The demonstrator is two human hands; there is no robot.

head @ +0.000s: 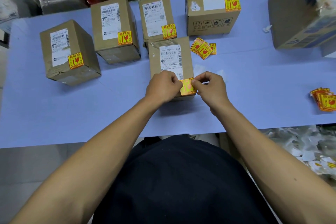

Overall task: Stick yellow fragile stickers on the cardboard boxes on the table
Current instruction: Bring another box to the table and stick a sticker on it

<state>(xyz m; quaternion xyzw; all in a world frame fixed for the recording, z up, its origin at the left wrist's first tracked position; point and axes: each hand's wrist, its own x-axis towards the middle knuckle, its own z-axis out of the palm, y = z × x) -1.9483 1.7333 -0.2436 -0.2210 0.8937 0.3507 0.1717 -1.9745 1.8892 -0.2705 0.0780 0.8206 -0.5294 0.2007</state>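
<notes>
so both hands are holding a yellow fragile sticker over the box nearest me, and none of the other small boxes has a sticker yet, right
Not quite. The head view shows the four other small boxes already stickered. Both the left hand and right hand do hold the yellow fragile sticker over the nearest box.

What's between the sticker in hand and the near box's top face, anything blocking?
Nothing visible. Both hands, left hand and right hand, pinch the yellow sticker directly over the near box, at the bare corner below its shipping label.
</notes>
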